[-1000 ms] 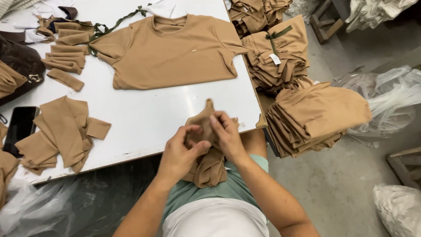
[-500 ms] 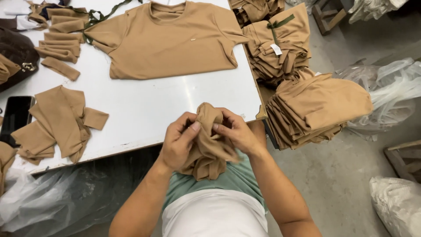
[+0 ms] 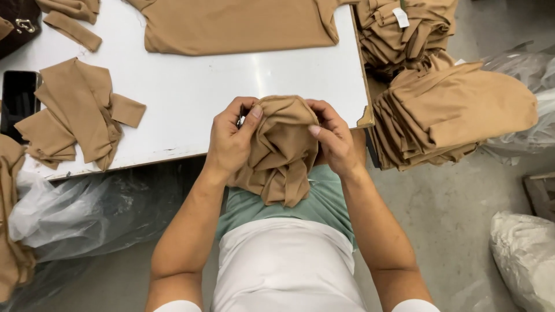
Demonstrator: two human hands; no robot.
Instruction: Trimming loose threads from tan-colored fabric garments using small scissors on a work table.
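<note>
Head view: my left hand (image 3: 231,141) and right hand (image 3: 334,141) both clamp a bunched tan fabric piece (image 3: 280,150), thumbs pressed onto its front, its loose end hanging below my fingers. Beyond my fingertips lies the white table (image 3: 231,86); a stack of folded tan garments (image 3: 451,112) sits right of my right fingers.

White table (image 3: 231,92): tan shirt (image 3: 237,23) spread flat, tan fabric pieces (image 3: 81,112), black phone (image 3: 17,98).
</note>
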